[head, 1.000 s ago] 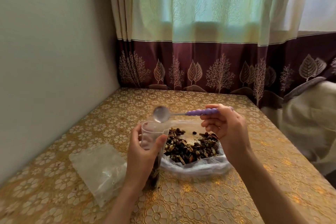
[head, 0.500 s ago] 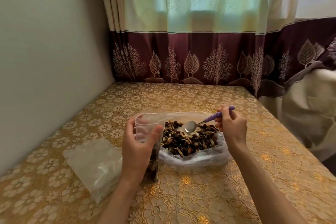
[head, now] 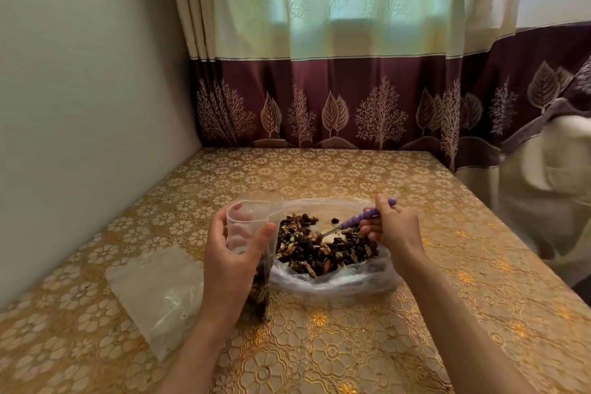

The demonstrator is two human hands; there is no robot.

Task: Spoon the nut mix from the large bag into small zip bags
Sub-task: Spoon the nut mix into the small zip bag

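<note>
Nut mix (head: 323, 249) is lying heaped in the large bag (head: 335, 281), which is sitting open on the gold floral tablecloth (head: 447, 313) near the table's middle. Right hand (head: 395, 227) is gripping the purple-handled spoon (head: 358, 220), its bowl dipping into the mix. Left hand (head: 228, 253) is holding a small zip bag (head: 248, 224) upright just left of the large bag, mouth open, some mix showing in its bottom. Spare clear bags (head: 156, 294) are lying flat further left.
</note>
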